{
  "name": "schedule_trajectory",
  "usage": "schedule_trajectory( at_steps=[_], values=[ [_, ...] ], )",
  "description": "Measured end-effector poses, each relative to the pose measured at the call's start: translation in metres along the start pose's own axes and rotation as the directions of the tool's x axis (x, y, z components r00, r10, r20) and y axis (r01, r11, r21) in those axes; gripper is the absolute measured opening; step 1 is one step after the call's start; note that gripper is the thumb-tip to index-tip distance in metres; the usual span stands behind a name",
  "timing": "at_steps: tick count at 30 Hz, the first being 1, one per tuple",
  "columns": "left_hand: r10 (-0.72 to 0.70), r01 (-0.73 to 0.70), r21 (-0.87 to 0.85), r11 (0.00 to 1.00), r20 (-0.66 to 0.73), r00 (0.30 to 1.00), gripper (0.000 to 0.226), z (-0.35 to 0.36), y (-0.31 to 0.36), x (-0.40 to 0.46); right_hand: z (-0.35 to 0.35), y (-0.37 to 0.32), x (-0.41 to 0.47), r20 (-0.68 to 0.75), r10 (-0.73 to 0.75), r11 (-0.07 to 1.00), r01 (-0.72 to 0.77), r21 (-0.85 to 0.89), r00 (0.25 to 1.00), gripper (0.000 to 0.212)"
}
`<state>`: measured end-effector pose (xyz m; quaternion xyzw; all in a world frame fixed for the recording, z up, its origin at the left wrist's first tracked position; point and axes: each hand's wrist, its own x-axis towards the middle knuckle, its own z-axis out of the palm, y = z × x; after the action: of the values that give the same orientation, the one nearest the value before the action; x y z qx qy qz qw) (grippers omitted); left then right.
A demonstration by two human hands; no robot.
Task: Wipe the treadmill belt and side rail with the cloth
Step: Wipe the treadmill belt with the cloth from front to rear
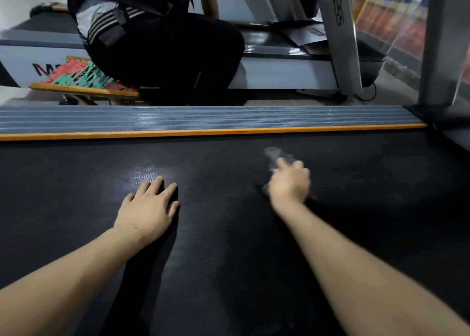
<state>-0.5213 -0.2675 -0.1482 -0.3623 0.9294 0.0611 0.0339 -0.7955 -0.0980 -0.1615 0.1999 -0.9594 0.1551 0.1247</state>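
Two bare forearms reach out over the black textured treadmill belt (229, 234), which fills the lower frame and lies open on every side of the hands. Beyond it runs the grey ribbed side rail (203, 118), edged with an orange strip (203, 132) where it meets the belt. Across the narrow floor gap stands a second white-and-grey treadmill (279, 73) with a slanted silver upright (338, 35), and a person in dark clothing (157, 38) crouches beside it, above a wooden-framed stool with red and green woven webbing (84, 79). A dark post (442, 43) rises at the belt's far right corner. On the belt, the left hand (148, 209) lies flat, fingers spread, holding nothing, just short of a pale dusty patch (150, 171). The right hand (290, 180), blurred, has its grip closed on a small grey cloth (276, 156) pressed to the belt, well short of the rail.
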Motion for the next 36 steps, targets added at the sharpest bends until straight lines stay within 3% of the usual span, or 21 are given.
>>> schedule_trajectory(
  at_steps=[2,4,7,10,13,17,19,22,25,27,29,32,36],
  values=[
    [-0.011,0.011,-0.006,1.0,0.014,1.0,0.052,0.001,0.002,0.001,0.007,-0.058,-0.042,-0.022,-0.167,0.981,0.168,0.098,0.986,0.022],
    [-0.012,0.012,-0.003,1.0,0.0,1.0,0.053,0.003,0.004,0.002,0.011,-0.103,-0.084,0.005,-0.399,0.898,0.39,0.201,0.917,0.028],
    [-0.007,0.007,-0.006,1.0,0.002,1.0,0.054,0.002,0.005,-0.001,0.003,-0.105,-0.089,0.062,-0.583,0.78,0.536,0.323,0.81,0.035],
    [0.031,-0.031,0.011,0.999,0.0,1.0,0.05,0.001,0.001,-0.008,-0.004,-0.046,-0.052,0.086,-0.477,0.861,0.446,0.244,0.875,0.034],
    [0.055,-0.055,-0.001,0.999,0.013,0.998,0.052,-0.003,-0.002,-0.015,-0.019,0.031,-0.007,0.084,-0.137,0.986,0.127,0.108,0.987,0.033],
    [0.052,-0.05,-0.04,0.998,0.041,0.998,0.055,0.002,-0.003,-0.021,-0.018,0.04,-0.008,0.053,0.133,0.98,-0.139,0.143,0.99,0.032],
    [0.054,-0.052,-0.033,0.998,0.049,0.997,0.055,0.002,-0.003,-0.022,-0.01,-0.001,-0.036,0.016,0.075,0.989,-0.077,0.128,0.997,0.023],
    [0.031,-0.029,-0.051,0.998,0.038,0.999,0.053,-0.004,-0.003,-0.018,0.001,-0.081,-0.089,-0.033,-0.21,0.964,0.212,0.163,0.977,0.02],
    [0.006,-0.004,-0.052,0.999,0.034,0.999,0.051,-0.003,0.0,-0.015,0.0,-0.119,-0.121,0.002,-0.475,0.846,0.456,0.278,0.88,0.027],
    [0.021,-0.02,-0.031,0.999,0.032,0.999,0.054,0.001,0.001,-0.015,-0.001,-0.1,-0.105,0.021,-0.56,0.793,0.529,0.301,0.828,0.031],
    [0.043,-0.042,-0.016,0.999,0.031,0.999,0.056,0.003,0.0,-0.017,0.0,-0.058,-0.075,0.034,-0.523,0.832,0.501,0.239,0.852,0.033],
    [0.062,-0.062,-0.003,0.998,0.038,0.997,0.056,0.004,0.001,-0.021,-0.01,0.026,-0.026,0.03,-0.241,0.963,0.236,0.128,0.97,0.035],
    [0.057,-0.056,-0.015,0.998,0.054,0.997,0.059,0.003,0.002,-0.023,-0.023,0.068,-0.013,0.007,0.012,0.999,-0.012,0.051,1.0,0.035]
  ],
)
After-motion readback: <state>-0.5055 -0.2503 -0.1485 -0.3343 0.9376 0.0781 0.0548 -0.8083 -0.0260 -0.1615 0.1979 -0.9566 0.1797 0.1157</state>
